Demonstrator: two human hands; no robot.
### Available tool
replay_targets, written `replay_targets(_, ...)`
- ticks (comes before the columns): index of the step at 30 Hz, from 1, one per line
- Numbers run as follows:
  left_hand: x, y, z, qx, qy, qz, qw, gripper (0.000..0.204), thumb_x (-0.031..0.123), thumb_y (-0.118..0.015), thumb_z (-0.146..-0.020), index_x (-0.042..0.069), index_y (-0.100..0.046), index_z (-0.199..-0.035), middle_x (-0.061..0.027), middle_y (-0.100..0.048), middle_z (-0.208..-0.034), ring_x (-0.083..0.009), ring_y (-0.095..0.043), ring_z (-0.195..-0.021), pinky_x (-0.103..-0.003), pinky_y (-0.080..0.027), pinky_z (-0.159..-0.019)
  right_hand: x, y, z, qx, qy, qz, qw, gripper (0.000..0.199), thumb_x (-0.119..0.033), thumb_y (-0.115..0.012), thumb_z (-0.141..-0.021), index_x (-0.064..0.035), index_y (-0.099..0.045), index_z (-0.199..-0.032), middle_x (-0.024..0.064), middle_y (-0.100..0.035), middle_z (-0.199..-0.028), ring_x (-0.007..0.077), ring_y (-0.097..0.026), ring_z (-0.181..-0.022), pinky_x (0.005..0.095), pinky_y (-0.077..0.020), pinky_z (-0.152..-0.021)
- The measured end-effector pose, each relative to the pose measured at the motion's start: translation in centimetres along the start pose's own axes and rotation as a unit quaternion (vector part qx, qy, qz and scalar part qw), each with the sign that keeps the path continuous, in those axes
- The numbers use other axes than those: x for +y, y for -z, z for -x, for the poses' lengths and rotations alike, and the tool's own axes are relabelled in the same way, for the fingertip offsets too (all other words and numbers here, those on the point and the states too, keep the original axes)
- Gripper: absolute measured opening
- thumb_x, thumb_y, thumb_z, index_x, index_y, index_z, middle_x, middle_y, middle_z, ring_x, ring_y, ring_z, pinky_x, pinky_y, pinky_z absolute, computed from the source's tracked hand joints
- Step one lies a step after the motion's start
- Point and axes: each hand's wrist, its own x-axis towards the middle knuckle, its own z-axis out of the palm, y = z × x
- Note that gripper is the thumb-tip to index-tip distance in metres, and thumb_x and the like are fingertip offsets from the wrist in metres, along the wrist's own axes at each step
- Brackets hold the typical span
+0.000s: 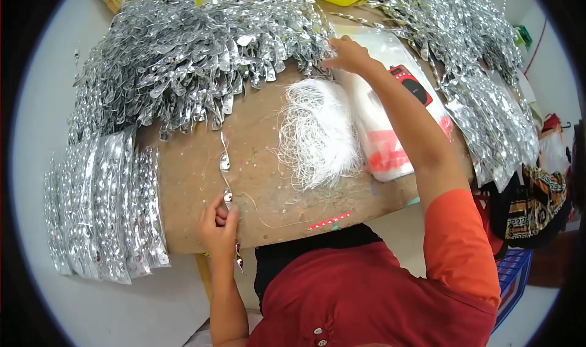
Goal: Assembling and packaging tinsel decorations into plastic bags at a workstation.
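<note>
Two hands, left hand (218, 225), right hand (348, 54), one strand (225, 164)

A see-through plastic bag (378, 112) lies on the brown table, right of the middle of the picture, with a red and white part at its lower end. A small red box with a dark screen (411, 84) rests on the bag, toward the upper right. At the left edge, flat clear packs of shiny silver pieces (104, 213) lie side by side.

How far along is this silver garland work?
Done: big heaps of finished silver strands cover the table. In hand: the left hand pinches a short strand while the right hand reaches the far heap. Left: a thick bundle of white threads lies unused.
</note>
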Motion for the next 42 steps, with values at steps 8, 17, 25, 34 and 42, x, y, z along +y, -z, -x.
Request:
replay_targets(8, 0.2, -0.4, 0.0, 0.025, 0.033, 0.028, 0.999, 0.027, 0.000, -0.063, -0.078, 0.000, -0.065, -0.104, 0.0012, -0.047, -0.066, -0.0067, -0.040, -0.055, -0.022, -0.036, -0.051, 0.0, 0.7, -0.6, -0.021, -0.064, 0.053, 0.996, 0.058, -0.039, -0.067, -0.067, -0.0099, -0.057, -0.115, 0.0140, -0.063, -0.105, 0.0313, -0.060, -0.097, 0.0418, -0.0464, -0.080)
replay_targets(17, 0.4, -0.2, 0.1, 0.036, 0.002, 0.020, 0.999, 0.024, -0.001, -0.061, -0.079, 0.000, -0.066, -0.103, 0.0003, -0.047, -0.066, -0.0071, -0.041, -0.055, -0.022, -0.035, -0.050, 0.7, -0.5, -0.3, 0.026, -0.021, -0.087, 0.996, 0.076, -0.038, -0.070, -0.068, -0.0135, -0.041, -0.134, 0.0144, -0.065, -0.105, 0.0302, -0.063, -0.093, 0.0368, -0.0476, -0.077)
replay_targets(25, 0.7, -0.3, -0.1, 0.037, -0.003, 0.020, 0.999, 0.023, -0.001, -0.061, -0.079, 0.000, -0.066, -0.102, -0.0005, -0.048, -0.067, -0.0076, -0.041, -0.054, -0.023, -0.036, -0.050, -2.7, -0.4, -0.1, 0.024, -0.073, 0.155, 0.985, 0.078, -0.028, -0.068, -0.070, -0.0247, -0.030, -0.137, 0.0089, -0.067, -0.098, 0.0296, -0.064, -0.091, 0.0516, -0.0409, -0.079)
replay_targets(34, 0.5, 0.1, 0.0, 0.026, 0.004, 0.015, 1.000, 0.021, 0.003, -0.061, -0.082, 0.000, -0.065, -0.102, 0.0002, -0.048, -0.067, -0.0068, -0.042, -0.054, -0.022, -0.035, -0.049, -0.3, 1.7, -1.4, 0.117, -0.040, 0.020, 0.992, 0.057, -0.011, -0.060, -0.071, -0.0212, -0.047, -0.126, 0.0107, -0.067, -0.093, 0.0254, -0.066, -0.081, 0.0416, -0.0487, -0.069)
replay_targets(42, 1.0, 0.1, 0.0, 0.022, 0.002, 0.002, 1.000, 0.022, 0.004, -0.060, -0.084, 0.000, -0.064, -0.105, 0.0016, -0.047, -0.068, -0.0048, -0.041, -0.053, -0.021, -0.035, -0.047, 0.6, -1.5, -0.7, 0.102, -0.050, -0.022, 0.993, 0.072, -0.006, -0.062, -0.067, -0.0182, -0.039, -0.134, 0.0202, -0.061, -0.098, 0.0371, -0.061, -0.091, 0.0437, -0.0480, -0.077)
